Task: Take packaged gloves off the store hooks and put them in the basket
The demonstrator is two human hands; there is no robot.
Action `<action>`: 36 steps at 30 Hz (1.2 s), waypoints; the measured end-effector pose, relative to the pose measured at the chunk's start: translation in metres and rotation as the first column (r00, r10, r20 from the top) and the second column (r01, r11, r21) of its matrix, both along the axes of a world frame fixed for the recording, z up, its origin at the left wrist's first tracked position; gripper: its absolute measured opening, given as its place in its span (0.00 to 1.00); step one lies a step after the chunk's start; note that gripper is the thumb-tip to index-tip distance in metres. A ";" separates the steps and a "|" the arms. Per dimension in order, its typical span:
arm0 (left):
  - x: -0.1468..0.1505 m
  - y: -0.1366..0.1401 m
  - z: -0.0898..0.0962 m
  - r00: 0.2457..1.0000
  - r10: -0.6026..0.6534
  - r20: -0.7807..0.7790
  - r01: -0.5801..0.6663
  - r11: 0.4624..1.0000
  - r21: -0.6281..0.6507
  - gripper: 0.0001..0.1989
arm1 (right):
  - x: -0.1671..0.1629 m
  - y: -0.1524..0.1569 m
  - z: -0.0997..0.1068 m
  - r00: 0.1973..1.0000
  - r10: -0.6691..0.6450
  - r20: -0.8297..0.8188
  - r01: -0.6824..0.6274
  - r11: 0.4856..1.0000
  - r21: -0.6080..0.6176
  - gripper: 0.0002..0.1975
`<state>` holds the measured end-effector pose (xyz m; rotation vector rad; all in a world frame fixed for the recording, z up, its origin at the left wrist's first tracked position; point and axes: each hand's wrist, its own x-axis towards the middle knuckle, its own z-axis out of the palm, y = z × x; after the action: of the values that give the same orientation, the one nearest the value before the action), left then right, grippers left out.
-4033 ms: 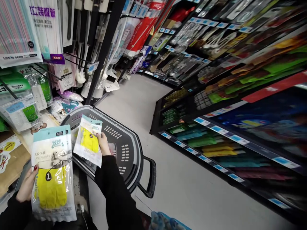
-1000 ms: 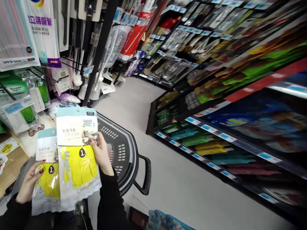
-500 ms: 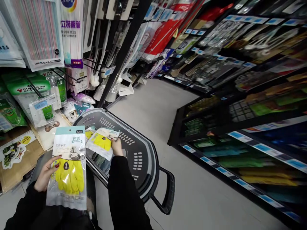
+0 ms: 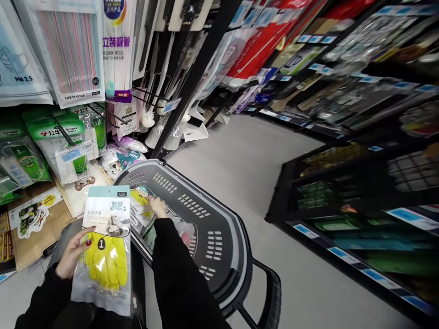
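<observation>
Store aisle, with the dark grey basket (image 4: 224, 217) as landmark. Smooth grey floor (image 4: 219, 153) extends beyond the basket and along its right side. Farther right stands a dark shelving unit (image 4: 284, 196), its edges lined with blue-and-white price labels (image 4: 343, 256); its goods are partly blurred. Behind the basket's left end rises a black post (image 4: 194, 80). Left of the post and above the basket hang packs of striped straws (image 4: 70, 50); below these hang green-topped packs (image 4: 63, 125). Left of the basket lies a brown board (image 4: 32, 233) bearing a panda picture.

The glove packet (image 4: 106, 256) is held at the near left of the basket, almost upright, front facing the viewer. It shows a pale blue-green header with a hang hole, a white band lettered "LATEX GLOVES", a black disc numbered 1, and a yellow glove, fingers downward, behind glossy clear film. The left hand (image 4: 72, 256) pinches the packet's left edge, thumb on the front. The right hand (image 4: 157, 208) reaches into the basket's left part, over a second yellow packet (image 4: 140, 198); whether its fingers pinch that packet cannot be told.
</observation>
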<state>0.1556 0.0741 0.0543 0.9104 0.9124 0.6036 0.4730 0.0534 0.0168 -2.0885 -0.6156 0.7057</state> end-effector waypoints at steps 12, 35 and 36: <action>0.046 -0.033 0.037 0.994 -0.040 0.099 0.033 0.997 0.074 0.25 | -0.144 -0.086 0.076 0.998 0.058 -0.026 -0.050 0.971 0.235 0.39; 0.047 -0.016 0.086 0.924 -0.375 0.072 0.381 0.917 -0.116 0.12 | -0.108 -0.109 0.098 0.299 0.066 -0.952 0.606 0.758 0.243 0.18; 0.048 -0.016 0.086 0.925 -0.370 0.081 0.378 0.918 -0.117 0.12 | -0.108 -0.108 0.097 0.287 0.061 -0.956 0.615 0.754 0.233 0.18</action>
<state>0.2031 0.0581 0.1400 0.9146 0.6915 0.2355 0.3649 -0.0545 0.1134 -0.8353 0.2693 1.1616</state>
